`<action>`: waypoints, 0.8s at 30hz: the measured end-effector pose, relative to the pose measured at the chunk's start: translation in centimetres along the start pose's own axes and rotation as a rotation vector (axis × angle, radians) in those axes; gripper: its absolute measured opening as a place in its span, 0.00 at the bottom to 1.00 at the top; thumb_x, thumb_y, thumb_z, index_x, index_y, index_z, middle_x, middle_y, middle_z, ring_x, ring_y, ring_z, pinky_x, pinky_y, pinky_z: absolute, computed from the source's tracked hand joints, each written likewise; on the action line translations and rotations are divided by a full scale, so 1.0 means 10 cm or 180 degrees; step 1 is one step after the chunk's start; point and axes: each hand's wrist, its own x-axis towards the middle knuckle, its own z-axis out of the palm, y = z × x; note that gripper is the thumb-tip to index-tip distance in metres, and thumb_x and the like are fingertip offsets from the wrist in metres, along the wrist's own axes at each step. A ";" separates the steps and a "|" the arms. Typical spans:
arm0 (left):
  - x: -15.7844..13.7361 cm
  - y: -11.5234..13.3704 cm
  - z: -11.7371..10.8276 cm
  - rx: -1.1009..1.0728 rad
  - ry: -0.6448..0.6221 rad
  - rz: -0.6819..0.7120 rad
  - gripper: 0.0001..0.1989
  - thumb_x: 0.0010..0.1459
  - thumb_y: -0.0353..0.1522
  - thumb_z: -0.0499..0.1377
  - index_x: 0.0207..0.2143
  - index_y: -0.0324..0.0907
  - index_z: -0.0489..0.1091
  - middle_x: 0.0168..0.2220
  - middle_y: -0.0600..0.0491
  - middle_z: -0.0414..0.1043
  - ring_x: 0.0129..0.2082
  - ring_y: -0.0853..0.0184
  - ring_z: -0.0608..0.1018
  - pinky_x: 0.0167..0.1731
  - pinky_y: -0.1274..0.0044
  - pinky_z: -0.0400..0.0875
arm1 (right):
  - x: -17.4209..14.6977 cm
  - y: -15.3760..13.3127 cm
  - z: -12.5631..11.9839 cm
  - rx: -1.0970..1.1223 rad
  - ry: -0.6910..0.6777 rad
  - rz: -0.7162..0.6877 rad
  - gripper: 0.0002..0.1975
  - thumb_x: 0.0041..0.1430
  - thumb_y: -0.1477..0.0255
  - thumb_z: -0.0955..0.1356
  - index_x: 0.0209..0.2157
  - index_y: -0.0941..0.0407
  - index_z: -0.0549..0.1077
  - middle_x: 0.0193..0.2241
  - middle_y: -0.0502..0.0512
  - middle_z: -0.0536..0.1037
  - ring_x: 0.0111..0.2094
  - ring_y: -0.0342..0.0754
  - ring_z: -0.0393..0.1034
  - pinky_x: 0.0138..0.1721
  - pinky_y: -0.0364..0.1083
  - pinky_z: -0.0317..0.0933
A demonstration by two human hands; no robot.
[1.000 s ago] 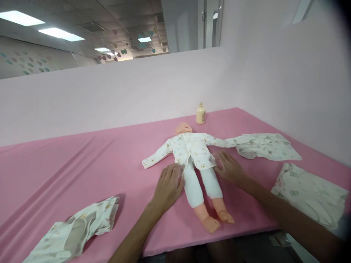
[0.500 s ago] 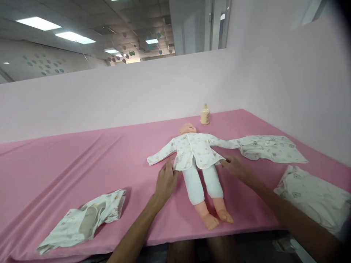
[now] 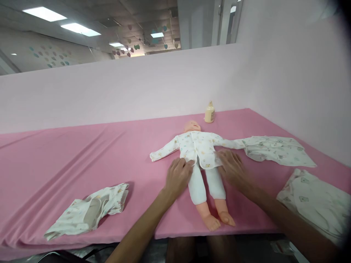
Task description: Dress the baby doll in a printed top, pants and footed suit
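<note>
A doll (image 3: 203, 208) lies on its back, dressed in a white patterned baby jacket (image 3: 204, 140) and white leggings (image 3: 197, 186). The jacket's front hangs apart at the lower middle. My left hand (image 3: 178, 176) is closed on the jacket's lower hem at the left, thumb and fingers together over the cloth. At the right hem my right hand (image 3: 234, 170) grips the edge of the jacket, its fingertips a little blurred. Both jacket sleeves stretch out sideways, and the doll's bare feet point towards me.
A pump bottle (image 3: 210, 113) stands behind the doll's head. Folded baby clothing (image 3: 87, 212) lies at the left front. Patterned garments lie at the right, one (image 3: 279, 149) touching the sleeve, another (image 3: 315, 199) nearer me. Pink cloth (image 3: 68, 157) covers the table, with a white wall (image 3: 137, 91) behind.
Both hands have moved inward along the jacket's hem, drawing its lower sides closer over the doll. The view has shifted slightly, while the other clothes and the bottle stay put.
</note>
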 end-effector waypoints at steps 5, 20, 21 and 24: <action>0.04 0.14 -0.03 0.0273 0.0096 0.0496 0.14 0.68 0.25 0.47 0.41 0.41 0.73 0.32 0.49 0.68 0.34 0.64 0.70 0.34 0.72 0.61 | 0.12 -0.27 -0.09 -0.0090 0.0304 -0.0805 0.14 0.67 0.78 0.60 0.46 0.55 0.75 0.44 0.60 0.76 0.43 0.53 0.69 0.45 0.52 0.63; -1.24 -0.09 -0.54 -0.0232 0.0445 -0.1223 0.13 0.67 0.31 0.54 0.51 0.42 0.71 0.41 0.47 0.71 0.43 0.62 0.73 0.44 0.69 0.70 | -0.49 -0.16 0.01 0.0912 0.0586 -0.0611 0.12 0.66 0.70 0.64 0.48 0.51 0.75 0.49 0.62 0.76 0.52 0.61 0.70 0.52 0.62 0.65; -1.32 -0.14 -0.53 -0.0158 0.0481 -0.1428 0.13 0.67 0.31 0.54 0.51 0.42 0.71 0.42 0.47 0.71 0.43 0.61 0.73 0.45 0.68 0.70 | -0.51 -0.17 0.01 0.0906 0.0576 -0.0569 0.12 0.66 0.71 0.64 0.48 0.51 0.75 0.49 0.63 0.75 0.52 0.61 0.70 0.52 0.62 0.65; -1.47 -0.22 -0.46 -0.0068 0.0512 -0.1925 0.13 0.68 0.32 0.53 0.52 0.42 0.71 0.45 0.46 0.71 0.46 0.59 0.74 0.49 0.64 0.70 | -0.51 -0.19 0.01 0.0886 0.0549 -0.0468 0.11 0.66 0.73 0.65 0.48 0.53 0.74 0.49 0.63 0.75 0.52 0.60 0.69 0.53 0.61 0.65</action>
